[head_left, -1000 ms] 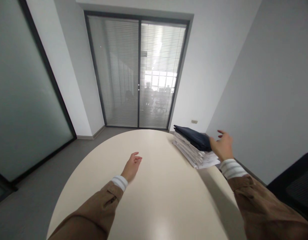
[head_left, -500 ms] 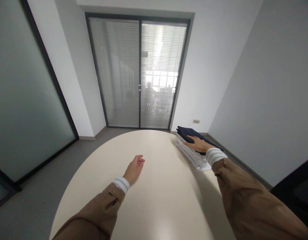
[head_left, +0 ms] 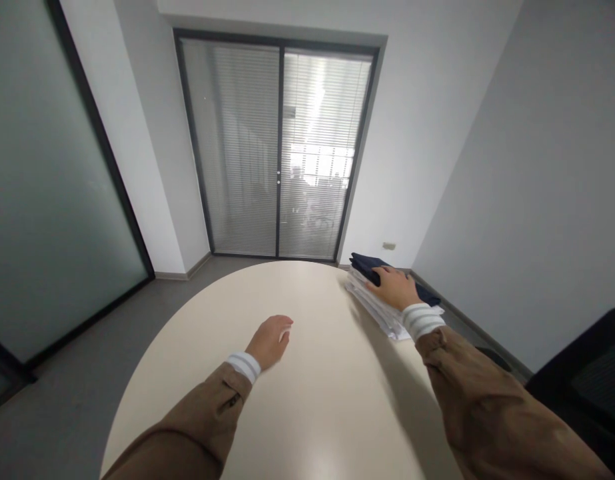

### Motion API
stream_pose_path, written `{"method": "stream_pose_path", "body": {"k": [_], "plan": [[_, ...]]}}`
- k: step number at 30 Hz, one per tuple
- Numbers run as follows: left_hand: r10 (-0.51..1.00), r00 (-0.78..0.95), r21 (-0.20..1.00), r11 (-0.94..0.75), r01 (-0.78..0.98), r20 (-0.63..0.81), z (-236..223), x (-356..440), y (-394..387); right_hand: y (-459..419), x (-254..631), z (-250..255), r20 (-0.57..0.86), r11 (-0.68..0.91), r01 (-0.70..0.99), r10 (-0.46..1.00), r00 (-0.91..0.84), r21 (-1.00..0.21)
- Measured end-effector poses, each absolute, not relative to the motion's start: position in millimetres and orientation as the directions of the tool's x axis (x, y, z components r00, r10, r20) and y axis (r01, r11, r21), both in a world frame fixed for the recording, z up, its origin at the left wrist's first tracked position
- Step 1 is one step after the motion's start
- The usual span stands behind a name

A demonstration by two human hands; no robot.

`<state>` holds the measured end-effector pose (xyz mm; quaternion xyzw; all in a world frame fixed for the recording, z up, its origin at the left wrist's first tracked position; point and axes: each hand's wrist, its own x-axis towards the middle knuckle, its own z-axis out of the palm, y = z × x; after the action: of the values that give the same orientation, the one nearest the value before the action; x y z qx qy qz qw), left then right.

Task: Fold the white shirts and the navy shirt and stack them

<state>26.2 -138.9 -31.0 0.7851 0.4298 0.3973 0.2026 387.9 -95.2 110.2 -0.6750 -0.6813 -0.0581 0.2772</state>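
Observation:
My right hand (head_left: 394, 288) lies over a folded navy cloth (head_left: 364, 262) at the right edge of the table, its fingers bent over the cloth and gripping it. Under the cloth is a stack of clear plastic packages (head_left: 374, 310), whitish inside; what they contain cannot be made out. My left hand (head_left: 270, 340) hovers near the middle of the table, holding nothing. Its fingers curve, with a gap between them and the thumb.
The round cream table (head_left: 317, 393) fills the foreground. Behind it stands a glass partition (head_left: 277, 153) with blinds. A black mesh chair (head_left: 587, 380) is at the right, and a frosted glass panel (head_left: 47, 173) at the left.
My right hand has shifted slightly left and its fingers have bent more over the navy cloth. My left hand's fingers have parted from the thumb into a curve.

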Motion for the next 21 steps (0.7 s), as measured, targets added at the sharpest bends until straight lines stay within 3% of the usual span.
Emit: {"method": "stream_pose_path", "body": {"k": [3, 5, 8, 14, 21], "plan": [[0.844, 0.353, 0.518, -0.53, 0.672, 0.404, -32.9, 22.0, -139.6, -112.1, 353.3, 109.2, 0.527, 0.191, 0.979, 0.84, -0.126, -0.069], [0.867, 0.356, 0.469, -0.49, 0.734, 0.349, -35.8, 20.4, -139.0, -120.9, 330.4, 97.1, 0.479, 0.325, 0.945, 0.837, -0.266, -0.045], [0.884, 0.379, 0.448, -0.465, 0.764, 0.272, -40.1, 19.9, -137.1, -130.2, 303.4, 61.1, 0.387, 0.4, 0.907, 0.863, -0.324, -0.133], [0.883, 0.388, 0.473, -0.468, 0.746, 0.263, -44.8, 20.7, -132.3, -135.1, 293.5, -12.7, 0.152, 0.366, 0.89, 0.93, -0.336, -0.272], [0.883, 0.403, 0.444, -0.469, 0.764, 0.239, -44.9, 23.9, -128.9, -127.8, 306.3, -21.8, 0.093, 0.38, 0.871, 0.924, -0.37, -0.312]]}}
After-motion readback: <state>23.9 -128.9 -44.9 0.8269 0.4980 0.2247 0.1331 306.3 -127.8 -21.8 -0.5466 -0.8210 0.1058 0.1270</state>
